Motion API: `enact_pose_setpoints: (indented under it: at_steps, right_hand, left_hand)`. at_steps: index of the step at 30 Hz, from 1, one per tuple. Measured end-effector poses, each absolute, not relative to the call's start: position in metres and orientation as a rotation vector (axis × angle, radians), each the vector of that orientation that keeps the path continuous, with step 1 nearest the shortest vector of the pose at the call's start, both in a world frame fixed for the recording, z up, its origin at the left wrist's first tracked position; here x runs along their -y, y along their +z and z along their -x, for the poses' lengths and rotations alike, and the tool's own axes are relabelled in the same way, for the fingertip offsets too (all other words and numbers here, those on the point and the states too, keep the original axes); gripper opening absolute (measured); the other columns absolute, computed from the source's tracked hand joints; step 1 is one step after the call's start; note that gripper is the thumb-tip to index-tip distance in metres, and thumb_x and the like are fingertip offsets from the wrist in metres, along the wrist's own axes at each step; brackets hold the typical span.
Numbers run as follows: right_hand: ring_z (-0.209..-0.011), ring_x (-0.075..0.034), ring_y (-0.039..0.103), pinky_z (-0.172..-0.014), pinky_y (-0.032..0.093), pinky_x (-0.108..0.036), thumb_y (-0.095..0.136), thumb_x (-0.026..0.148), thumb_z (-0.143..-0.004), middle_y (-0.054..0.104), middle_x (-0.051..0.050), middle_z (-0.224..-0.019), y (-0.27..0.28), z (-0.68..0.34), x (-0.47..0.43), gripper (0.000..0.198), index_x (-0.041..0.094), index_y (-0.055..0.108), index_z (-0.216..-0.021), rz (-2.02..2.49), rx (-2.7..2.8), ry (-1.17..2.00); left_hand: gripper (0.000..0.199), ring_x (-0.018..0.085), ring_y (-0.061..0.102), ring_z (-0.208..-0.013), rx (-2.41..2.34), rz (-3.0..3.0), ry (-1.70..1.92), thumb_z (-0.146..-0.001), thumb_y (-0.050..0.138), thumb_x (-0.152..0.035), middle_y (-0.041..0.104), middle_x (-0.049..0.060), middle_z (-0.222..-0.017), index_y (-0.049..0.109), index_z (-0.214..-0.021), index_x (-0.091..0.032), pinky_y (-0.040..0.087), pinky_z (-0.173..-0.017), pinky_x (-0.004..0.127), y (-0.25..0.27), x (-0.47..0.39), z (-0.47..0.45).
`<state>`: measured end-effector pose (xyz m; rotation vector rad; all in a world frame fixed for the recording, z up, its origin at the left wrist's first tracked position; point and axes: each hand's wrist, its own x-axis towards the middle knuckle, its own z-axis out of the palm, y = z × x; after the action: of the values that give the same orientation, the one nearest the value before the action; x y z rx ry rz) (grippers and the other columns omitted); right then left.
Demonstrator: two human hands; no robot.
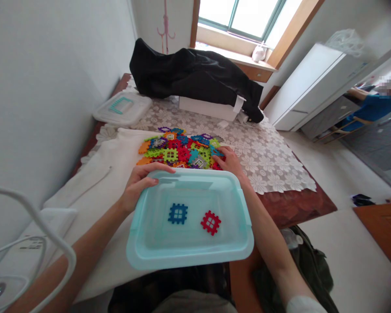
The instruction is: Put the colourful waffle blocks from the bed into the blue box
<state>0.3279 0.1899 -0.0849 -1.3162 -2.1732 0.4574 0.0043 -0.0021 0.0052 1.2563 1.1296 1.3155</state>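
My left hand grips the far left corner of a light teal plastic tub, fingers over the rim. Inside the tub lie a blue square building tile and a red building tile, each with a window-shaped middle and notched edges. Beyond it, a heap of multicoloured building tiles is spread on the table. At the heap's right edge, my right hand has its thumb and fingers closed about a blue-teal tile. Part of that tile is hidden by the fingers.
A clear lid with a teal handle lies at the back left. A black cover drapes over a white box at the back. White cables loop at the left. Far right, a person in blue sits near cabinets.
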Motion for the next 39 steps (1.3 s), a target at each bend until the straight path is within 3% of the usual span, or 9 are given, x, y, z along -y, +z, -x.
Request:
enact_pose_setpoints:
  at_steps: [5,10,14,19,22,25,28,32,39]
  right_hand:
    - [-0.137,-0.036,0.069,-0.135,0.037,-0.064,0.073,0.044,-0.103,0.081,-0.018,-0.139,-0.084,-0.329,-0.184,0.039,0.017,0.082,-0.13,1.348,2.097,0.352]
    - [-0.146,-0.037,0.065,-0.139,0.026,-0.069,0.068,0.041,-0.108,0.076,-0.018,-0.151,-0.08,-0.321,-0.177,0.057,0.022,0.065,-0.162,1.368,2.205,0.342]
    - [-0.142,-0.037,0.068,-0.14,0.023,-0.068,0.07,0.04,-0.108,0.08,-0.016,-0.141,-0.075,-0.318,-0.174,0.04,0.023,0.079,-0.144,1.359,2.282,0.309]
    - [-0.124,-0.033,0.076,-0.128,0.044,-0.056,0.067,0.035,-0.11,0.085,-0.014,-0.123,-0.07,-0.319,-0.176,0.023,0.022,0.085,-0.115,1.299,2.26,0.316]
    - [-0.127,-0.035,0.075,-0.119,0.052,-0.054,0.069,0.043,-0.109,0.083,-0.016,-0.132,-0.073,-0.318,-0.176,0.032,0.021,0.082,-0.13,1.289,2.275,0.337]
    - [-0.138,-0.039,0.071,-0.123,0.049,-0.058,0.077,0.047,-0.105,0.079,-0.018,-0.147,-0.078,-0.318,-0.176,0.05,0.021,0.074,-0.148,1.257,2.352,0.343]
    - [-0.139,-0.039,0.07,-0.127,0.047,-0.059,0.081,0.042,-0.103,0.079,-0.018,-0.146,-0.08,-0.318,-0.178,0.047,0.023,0.076,-0.145,1.199,2.419,0.365]
    - [-0.13,-0.033,0.074,-0.121,0.053,-0.052,0.076,0.029,-0.105,0.082,-0.015,-0.135,-0.083,-0.318,-0.18,0.031,0.024,0.08,-0.135,1.105,2.356,0.428]
    - [-0.117,-0.026,0.077,-0.106,0.063,-0.043,0.066,0.021,-0.102,0.08,-0.011,-0.13,-0.087,-0.31,-0.175,0.038,0.028,0.077,-0.138,0.878,2.11,0.57]
  left_hand:
    - [0.034,0.027,0.079,-0.085,-1.113,-1.274,1.286,-0.076,0.075,-0.033,0.089,0.007,-0.101,0.093,-0.103,-0.021,0.061,-0.072,0.031,0.001,0.002,-0.001]
    - [0.035,0.026,0.078,-0.088,-1.075,-1.276,1.266,-0.08,0.077,-0.033,0.09,0.006,-0.105,0.093,-0.108,-0.023,0.06,-0.074,0.029,-0.003,0.003,0.002]
    - [0.034,0.027,0.078,-0.093,-1.083,-1.315,1.286,-0.08,0.077,-0.032,0.09,0.006,-0.106,0.093,-0.108,-0.022,0.06,-0.078,0.029,-0.003,0.003,0.002]
    - [0.032,0.023,0.077,-0.085,-1.075,-1.316,1.304,-0.079,0.077,-0.032,0.09,0.003,-0.1,0.094,-0.105,-0.024,0.058,-0.073,0.026,-0.001,0.002,-0.002]
    - [0.031,0.022,0.077,-0.083,-1.087,-1.293,1.314,-0.077,0.077,-0.032,0.09,0.002,-0.097,0.094,-0.102,-0.024,0.057,-0.071,0.025,0.001,0.002,-0.003]
    - [0.032,0.024,0.078,-0.086,-1.115,-1.283,1.324,-0.075,0.078,-0.033,0.09,0.003,-0.098,0.095,-0.1,-0.024,0.058,-0.073,0.027,0.003,0.002,-0.005]
    - [0.032,0.025,0.078,-0.087,-1.132,-1.292,1.33,-0.074,0.078,-0.033,0.091,0.003,-0.098,0.096,-0.1,-0.025,0.058,-0.075,0.028,0.005,0.002,-0.005]
    - [0.031,0.026,0.079,-0.094,-1.149,-1.33,1.329,-0.076,0.077,-0.033,0.09,0.003,-0.1,0.095,-0.1,-0.026,0.059,-0.083,0.029,0.006,0.003,-0.006]
    - [0.033,0.027,0.079,-0.097,-1.158,-1.373,1.278,-0.083,0.074,-0.034,0.089,0.003,-0.104,0.093,-0.107,-0.024,0.059,-0.086,0.03,-0.002,0.004,0.0]
